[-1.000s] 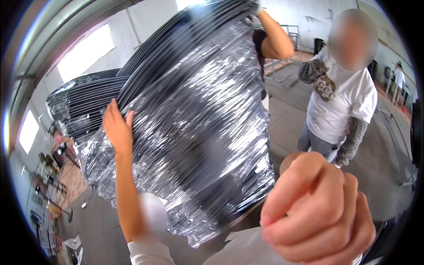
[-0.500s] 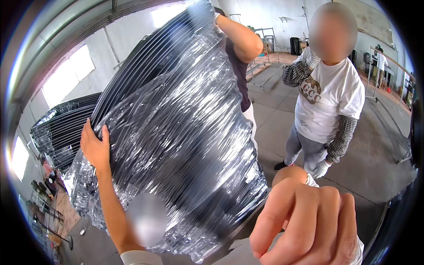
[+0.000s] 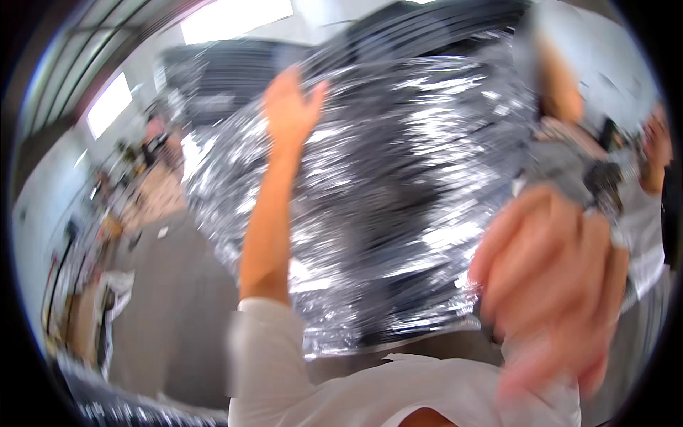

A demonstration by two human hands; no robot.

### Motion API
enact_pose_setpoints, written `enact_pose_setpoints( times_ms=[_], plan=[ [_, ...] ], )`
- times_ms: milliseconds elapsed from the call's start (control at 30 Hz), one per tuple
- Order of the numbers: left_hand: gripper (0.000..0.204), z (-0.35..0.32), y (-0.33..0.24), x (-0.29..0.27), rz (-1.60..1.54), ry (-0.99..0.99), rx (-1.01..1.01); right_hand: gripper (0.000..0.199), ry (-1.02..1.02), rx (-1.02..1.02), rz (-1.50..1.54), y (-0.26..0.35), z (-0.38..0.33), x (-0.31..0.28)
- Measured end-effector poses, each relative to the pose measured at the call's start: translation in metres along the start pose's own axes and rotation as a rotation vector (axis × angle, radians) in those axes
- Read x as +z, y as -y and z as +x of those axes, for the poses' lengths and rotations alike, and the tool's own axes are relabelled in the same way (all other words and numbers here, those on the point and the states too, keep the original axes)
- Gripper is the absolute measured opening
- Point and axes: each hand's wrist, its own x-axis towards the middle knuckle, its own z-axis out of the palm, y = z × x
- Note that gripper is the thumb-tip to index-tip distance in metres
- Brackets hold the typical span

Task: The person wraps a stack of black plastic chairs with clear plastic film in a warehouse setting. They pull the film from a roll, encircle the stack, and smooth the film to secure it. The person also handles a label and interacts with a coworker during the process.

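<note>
A large bundle of dark, ribbed layers wrapped in shiny clear plastic film [image 3: 384,185] fills the middle of the view, tilted. My left hand [image 3: 290,110] rests on its upper left part with fingers and thumb spread. Close in front, at the right, my right hand [image 3: 555,263] has its fingers curled over. Motion blurs it, and what lies inside the fingers, if anything, is hidden. The hand overlaps the bundle's right edge in view; whether it touches the film I cannot tell.
A second film-wrapped dark bundle [image 3: 224,82] stands behind at the left. At the right are another person's arm [image 3: 562,85] and a person in a white shirt [image 3: 644,228]. Assorted items [image 3: 78,292] line the left wall beside grey floor [image 3: 171,306].
The view has swung left and down, so the bundle and both hands appear farther right. My left hand stays spread against the bundle; my right hand stays curled and is now blurred.
</note>
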Motion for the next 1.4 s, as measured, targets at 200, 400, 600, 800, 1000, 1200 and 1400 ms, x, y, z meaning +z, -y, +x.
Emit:
enact_pose_setpoints(
  times_ms=[200,400,600,800,1000,1200,1400],
  plan=[
    [0.054,-0.004,0.012,0.013,0.055,-0.072,0.067,0.024,0.077,0.349,-0.228,-0.120,0.018,0.055],
    [0.049,-0.002,0.020,0.007,0.164,-0.158,0.160,0.033,0.207,0.215,-0.707,-0.192,-0.011,0.088],
    [0.047,-0.005,0.022,0.013,0.190,-0.090,0.153,0.044,0.160,0.086,-0.920,-0.201,-0.027,0.092],
    [0.045,-0.014,0.032,-0.002,0.144,-0.120,0.168,0.042,0.106,-0.058,-0.866,-0.189,0.000,0.119],
    [0.045,-0.012,0.087,-0.077,0.157,0.559,-0.492,0.040,0.171,-0.200,-1.070,-0.204,0.071,0.134],
    [0.038,-0.061,0.116,-0.073,-0.017,0.132,-0.399,0.032,0.319,-0.132,-1.002,-0.231,0.105,0.184],
    [0.029,-0.068,0.117,-0.092,-0.156,0.125,-0.357,0.026,0.276,-0.131,-1.054,-0.220,0.098,0.200]
  ],
)
